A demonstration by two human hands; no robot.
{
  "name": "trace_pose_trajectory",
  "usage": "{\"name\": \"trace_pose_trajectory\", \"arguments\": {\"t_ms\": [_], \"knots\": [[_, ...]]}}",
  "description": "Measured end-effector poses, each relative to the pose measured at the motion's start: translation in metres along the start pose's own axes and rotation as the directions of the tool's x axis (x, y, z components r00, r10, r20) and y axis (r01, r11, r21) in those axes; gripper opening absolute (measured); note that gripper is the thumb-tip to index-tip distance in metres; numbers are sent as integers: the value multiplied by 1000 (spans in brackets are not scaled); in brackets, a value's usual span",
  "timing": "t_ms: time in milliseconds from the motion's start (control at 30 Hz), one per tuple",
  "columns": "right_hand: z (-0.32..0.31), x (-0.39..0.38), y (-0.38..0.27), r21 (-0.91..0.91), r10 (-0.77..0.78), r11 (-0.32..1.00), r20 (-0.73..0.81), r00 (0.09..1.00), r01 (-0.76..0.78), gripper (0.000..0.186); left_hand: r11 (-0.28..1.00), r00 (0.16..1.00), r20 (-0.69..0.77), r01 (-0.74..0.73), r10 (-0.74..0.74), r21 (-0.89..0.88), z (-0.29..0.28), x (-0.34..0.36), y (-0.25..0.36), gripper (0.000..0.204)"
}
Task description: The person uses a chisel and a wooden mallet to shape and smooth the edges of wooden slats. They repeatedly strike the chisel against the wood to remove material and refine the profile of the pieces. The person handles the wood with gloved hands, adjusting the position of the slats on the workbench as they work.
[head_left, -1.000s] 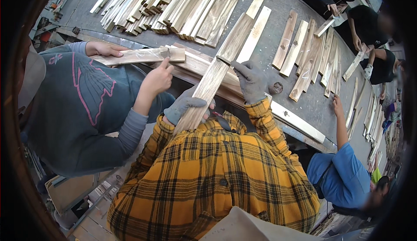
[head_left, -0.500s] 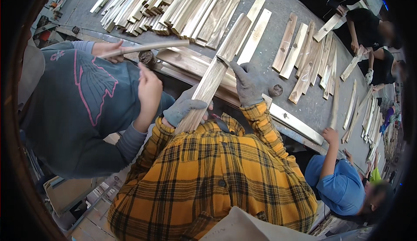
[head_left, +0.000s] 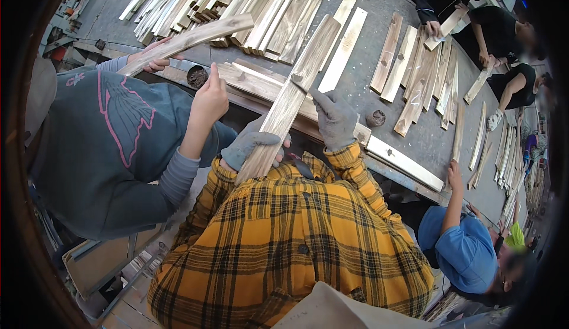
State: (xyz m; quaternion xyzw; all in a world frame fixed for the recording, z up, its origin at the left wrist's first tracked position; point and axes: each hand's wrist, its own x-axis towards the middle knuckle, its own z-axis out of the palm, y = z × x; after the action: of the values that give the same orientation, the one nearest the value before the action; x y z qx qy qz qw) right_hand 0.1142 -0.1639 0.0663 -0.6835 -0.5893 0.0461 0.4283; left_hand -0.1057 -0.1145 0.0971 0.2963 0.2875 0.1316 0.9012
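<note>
Long flat grey-brown wooden slat (head_left: 287, 105): in front of the chest, broad face up, its near end against the plaid shirt (head_left: 284, 234) and its far end reaching over the grey worktable (head_left: 370, 63).
Slat's long axis: slants from lower left, by the body, to upper right, away from it.
Left gloved hand (head_left: 255, 146): closed around the slat's lower part, thumb side across the top face, fingers emerging at the far edge.
Right gloved hand (head_left: 336, 118): closed on a thin dark flat blade (head_left: 300, 87), index finger stretched along it; the handle is hidden in the palm.
Blade to slat: enters from the right edge and lies aslant over the face, its tip around mid-length; how hard it presses, I cannot tell.
Nearer hand: the left, already on the wood; the right stays beside the edge, farther up.
Round dark brown lump (head_left: 375, 118): on the table, just right of the right glove.
</note>
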Motion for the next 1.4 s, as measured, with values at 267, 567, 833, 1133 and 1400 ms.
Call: {"name": "trace_pose_trajectory", "arguments": {"t_ms": [267,567,833,1133,1400], "knots": [[8,1,11,-102,-61,993,-34,998,57,29,999,999,37,10,-8,-50,-1,2,-3,57],[3,6,16,-205,-130,972,-81,988,111,34,1000,999,33,1,0,-29,-9,4,-8,52],[-10,9,11,-90,-144,985,38,989,147,31,1000,1000,22,-1,1,8,-2,0,-5,54],[2,-1,1,-184,-136,975,-33,990,128,30,998,999,32,3,-1,-61,-8,5,-12,59],[4,8,10,42,-11,999,-48,999,13,24,1000,1000,14,5,-5,10,-3,0,-9,58]]}}
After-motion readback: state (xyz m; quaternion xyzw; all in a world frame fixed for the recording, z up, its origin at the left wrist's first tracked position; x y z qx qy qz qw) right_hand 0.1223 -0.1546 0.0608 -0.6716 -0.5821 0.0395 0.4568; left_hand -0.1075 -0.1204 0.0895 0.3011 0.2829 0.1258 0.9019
